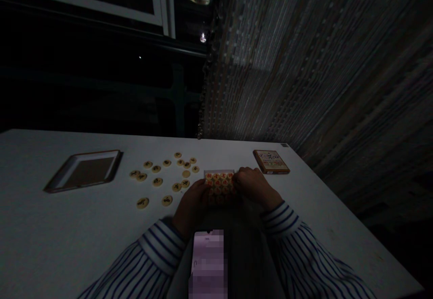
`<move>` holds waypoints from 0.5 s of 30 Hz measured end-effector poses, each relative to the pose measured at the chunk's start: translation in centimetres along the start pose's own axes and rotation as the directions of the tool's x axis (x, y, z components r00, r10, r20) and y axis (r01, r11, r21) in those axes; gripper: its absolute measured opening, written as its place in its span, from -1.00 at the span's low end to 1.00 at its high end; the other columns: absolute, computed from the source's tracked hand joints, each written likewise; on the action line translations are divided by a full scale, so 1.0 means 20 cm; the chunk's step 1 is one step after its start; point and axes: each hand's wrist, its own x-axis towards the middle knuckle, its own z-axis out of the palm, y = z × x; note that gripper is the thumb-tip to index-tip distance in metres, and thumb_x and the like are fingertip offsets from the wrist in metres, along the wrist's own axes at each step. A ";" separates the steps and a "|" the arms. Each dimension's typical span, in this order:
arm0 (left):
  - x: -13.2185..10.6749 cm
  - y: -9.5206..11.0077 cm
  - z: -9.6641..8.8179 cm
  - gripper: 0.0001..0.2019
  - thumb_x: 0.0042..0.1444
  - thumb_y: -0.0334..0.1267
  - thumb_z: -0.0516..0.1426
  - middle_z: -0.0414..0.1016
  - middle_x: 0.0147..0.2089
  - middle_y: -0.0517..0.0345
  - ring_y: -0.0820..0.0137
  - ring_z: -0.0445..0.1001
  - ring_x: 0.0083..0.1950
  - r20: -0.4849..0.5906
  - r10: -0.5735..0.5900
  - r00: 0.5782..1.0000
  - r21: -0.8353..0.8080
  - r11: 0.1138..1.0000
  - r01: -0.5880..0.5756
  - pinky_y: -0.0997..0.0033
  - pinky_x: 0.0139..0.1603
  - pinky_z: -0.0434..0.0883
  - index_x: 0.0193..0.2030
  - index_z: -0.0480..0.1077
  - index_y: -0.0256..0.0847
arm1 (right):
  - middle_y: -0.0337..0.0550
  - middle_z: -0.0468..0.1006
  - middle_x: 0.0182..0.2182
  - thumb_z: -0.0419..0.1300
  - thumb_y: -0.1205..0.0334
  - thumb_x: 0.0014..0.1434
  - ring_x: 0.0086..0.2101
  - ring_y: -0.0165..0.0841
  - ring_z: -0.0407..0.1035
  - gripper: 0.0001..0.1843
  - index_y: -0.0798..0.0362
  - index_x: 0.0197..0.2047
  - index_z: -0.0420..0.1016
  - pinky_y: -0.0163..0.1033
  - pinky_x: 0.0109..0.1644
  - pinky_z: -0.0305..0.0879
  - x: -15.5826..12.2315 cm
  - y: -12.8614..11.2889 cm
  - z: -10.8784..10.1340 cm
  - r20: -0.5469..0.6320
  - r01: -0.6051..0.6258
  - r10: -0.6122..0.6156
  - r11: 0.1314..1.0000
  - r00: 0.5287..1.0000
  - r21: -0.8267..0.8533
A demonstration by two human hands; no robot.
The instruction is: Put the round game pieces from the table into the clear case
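Note:
A small tray of round game pieces with red marks (219,184) lies on the white table (50,236) in front of me. My left hand (191,206) grips its left side with curled fingers. My right hand (252,184) holds its right side, fingers bent over the edge. Both sleeves are white with blue stripes. Several loose cream discs with dark marks (165,177) lie scattered just left of the tray.
A shallow box half with a brown inside (84,170) lies at the left. A printed box lid (271,161) lies at the right, near the table's far right corner. A lit phone screen (208,263) sits close below. A bead curtain (304,64) hangs behind; the room is dark.

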 end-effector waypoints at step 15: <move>0.00 -0.01 0.01 -0.76 0.06 -0.38 -0.05 0.42 -0.09 -0.01 0.33 0.39 -0.06 -0.014 0.021 1.000 0.063 0.998 -0.021 0.26 -0.05 0.38 -0.20 0.40 -0.25 | -0.03 0.43 -0.26 -0.07 0.21 0.16 -0.20 -0.25 0.29 -0.75 0.07 -0.25 0.40 -0.17 -0.22 0.10 -0.01 0.01 0.00 -0.012 -0.003 0.003 1.000 1.000 -0.002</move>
